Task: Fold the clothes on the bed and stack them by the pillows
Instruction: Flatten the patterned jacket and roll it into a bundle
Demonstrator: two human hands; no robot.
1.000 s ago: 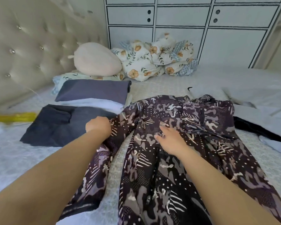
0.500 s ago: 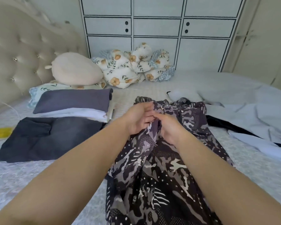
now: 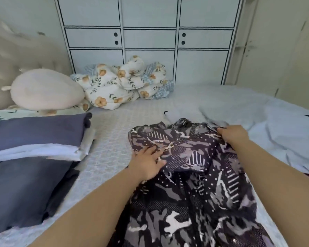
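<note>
Near left edge of bed [image 3: 107, 139]: dark grey folded garment [image 3: 25, 189] lying flat. Just beyond it, folded stack [image 3: 37, 136], purple-grey piece on top of pale ones. Patterned camo-print garment [image 3: 194, 184] sits mid-bed toward the near edge, dark purple/grey with white marks, rumpled, top part doubled over. Left hand [image 3: 148, 163] rests flat on its left side, fingers spread, grip loose. Right hand [image 3: 234, 135] at its far right corner, fingers curled into cloth; looks like a pinch, partly hidden. Pale blue sheet [image 3: 275, 125] crumpled at right. Far: round cream pillow [image 3: 46, 90], floral bedding [image 3: 118, 86], headboard [image 3: 16, 56], wardrobe [image 3: 150, 38].
</note>
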